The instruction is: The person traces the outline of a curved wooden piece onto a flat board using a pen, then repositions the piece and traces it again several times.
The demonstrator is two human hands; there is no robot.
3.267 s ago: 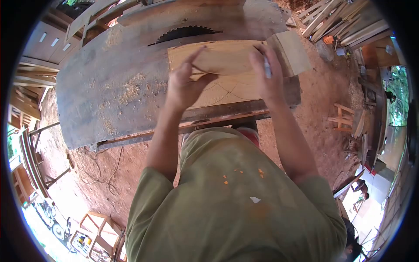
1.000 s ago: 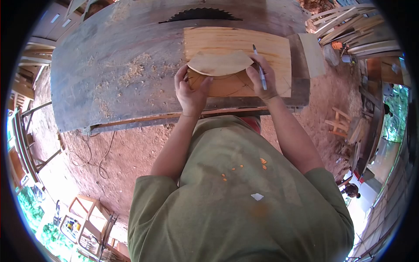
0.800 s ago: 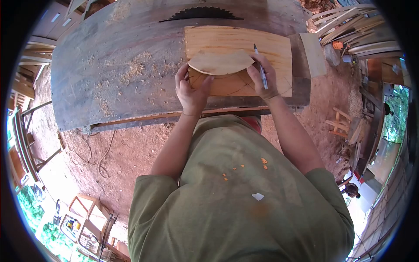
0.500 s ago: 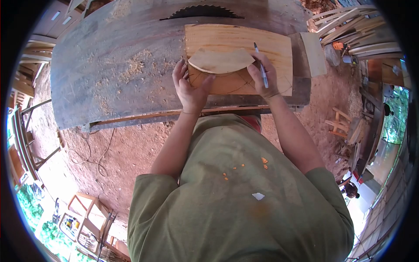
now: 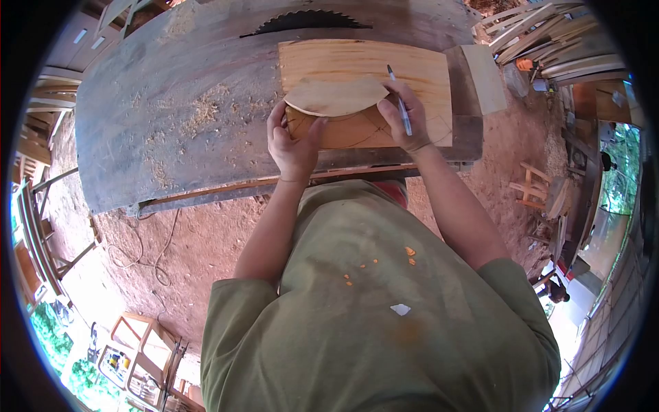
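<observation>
A wooden board with curved pencil or pen lines on it lies flat on the saw table. On top of it rests a thin wooden template, straight-ish along the far side and curved along the near side. My left hand grips the template's left end, thumb on the near side and fingers round the tip. At the opposite end, my right hand holds a pen between its fingers while its fingertips touch the template's right tip. The pen points away from the board's surface, tilted.
Beyond the board a toothed circular saw blade sticks up from the saw table. Sawdust is scattered to the left. A pale offcut lies at the right edge. Wood strips are piled at the far right; a cord trails on the ground.
The whole view has shifted slightly, so table and board appear a little further left. My left fingers have closed in around the template's left end. The right hand keeps the pen.
</observation>
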